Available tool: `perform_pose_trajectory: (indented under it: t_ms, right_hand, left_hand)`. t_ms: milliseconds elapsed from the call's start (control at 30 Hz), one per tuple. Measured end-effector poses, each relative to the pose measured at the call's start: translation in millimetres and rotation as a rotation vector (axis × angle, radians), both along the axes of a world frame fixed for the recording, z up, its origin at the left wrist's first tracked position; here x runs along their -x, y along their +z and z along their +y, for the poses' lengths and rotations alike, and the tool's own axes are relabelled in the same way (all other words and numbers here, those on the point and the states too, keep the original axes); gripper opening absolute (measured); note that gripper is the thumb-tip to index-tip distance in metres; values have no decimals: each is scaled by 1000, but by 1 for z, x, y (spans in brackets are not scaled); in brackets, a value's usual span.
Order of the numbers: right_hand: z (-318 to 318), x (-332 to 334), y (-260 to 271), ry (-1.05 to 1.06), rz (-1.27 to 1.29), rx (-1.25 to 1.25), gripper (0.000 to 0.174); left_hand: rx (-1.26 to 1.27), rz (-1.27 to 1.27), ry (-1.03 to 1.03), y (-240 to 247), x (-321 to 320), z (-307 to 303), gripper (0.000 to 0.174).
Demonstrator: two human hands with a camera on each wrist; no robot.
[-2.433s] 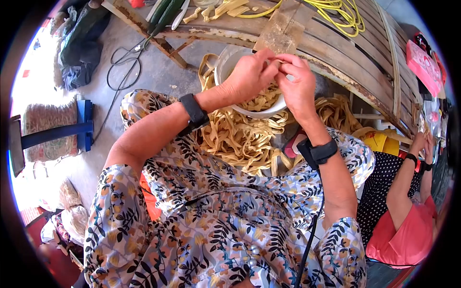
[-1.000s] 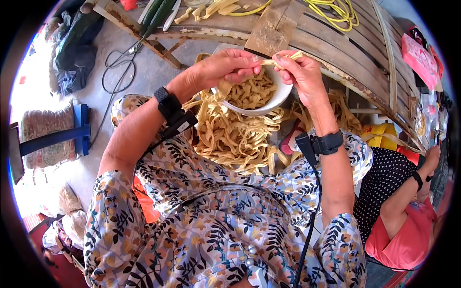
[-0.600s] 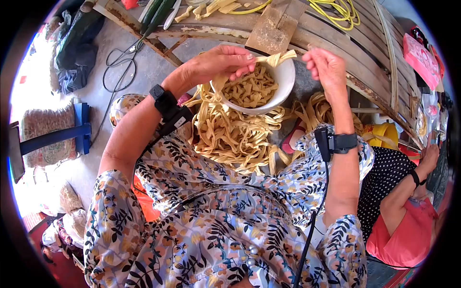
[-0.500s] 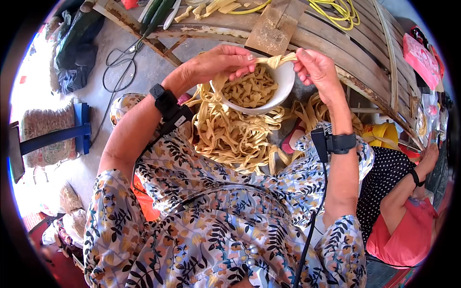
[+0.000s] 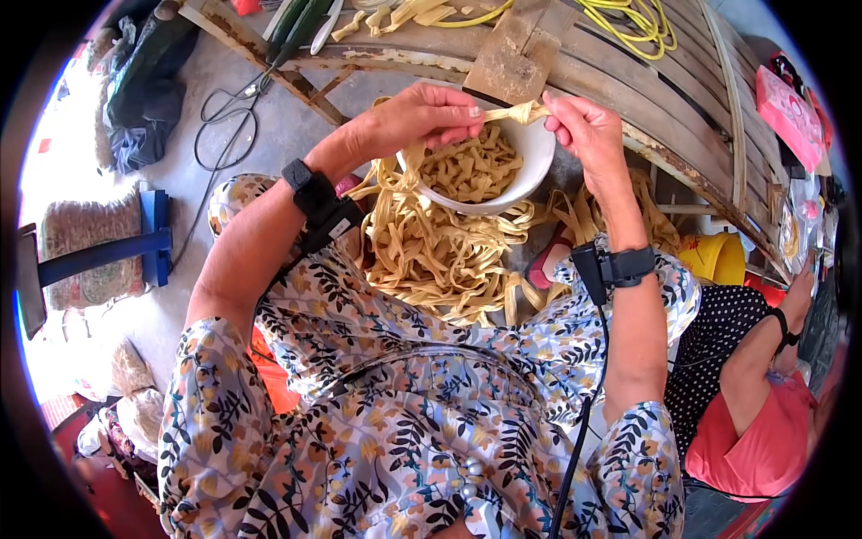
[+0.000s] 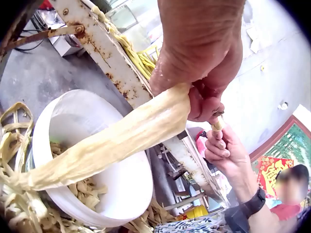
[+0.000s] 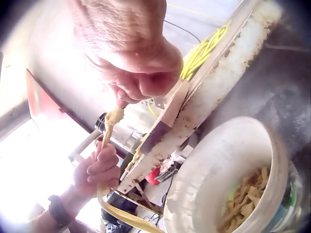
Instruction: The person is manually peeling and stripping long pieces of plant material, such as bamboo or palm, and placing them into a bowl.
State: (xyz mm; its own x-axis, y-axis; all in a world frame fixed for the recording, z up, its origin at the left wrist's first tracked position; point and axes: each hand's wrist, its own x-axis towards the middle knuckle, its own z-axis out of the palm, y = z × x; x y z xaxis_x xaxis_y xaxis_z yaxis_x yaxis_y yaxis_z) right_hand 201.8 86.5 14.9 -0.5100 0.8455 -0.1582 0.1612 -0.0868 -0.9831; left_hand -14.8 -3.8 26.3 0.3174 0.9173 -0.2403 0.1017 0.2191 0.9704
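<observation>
Your right hand (image 5: 588, 135) came back to the strip (image 5: 519, 113): its fingers pinch the knotted end, left hand (image 5: 422, 115) fingers pinch the other side, holding it taut above the bowl (image 5: 537, 157), probably so knots drop in.

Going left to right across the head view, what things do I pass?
Blue metal frame → black wristband on the left arm → left hand → tan knotted strip, pinched by fingers of both hands → right hand → yellow plastic container → pink printed card.
</observation>
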Motion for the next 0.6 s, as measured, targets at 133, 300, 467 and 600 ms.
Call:
perform_pose_trajectory:
  t_ms: [133,300,467,600]
  right_hand:
    - [-2,1,5,66,10,65,25]
    - [-19,16,2,267,225,257,31]
    - [-23,19,-4,263,413,356,17]
    - [-17,12,-8,267,417,350,15]
  left_hand:
    - [-20,-4,-1,-3,3,-2,26]
    - [-4,-78,-19,-10,1,1,26]
    - [42,-104,-18,-8,0,-1,26]
    - [64,-164,-52,-11,7,1,27]
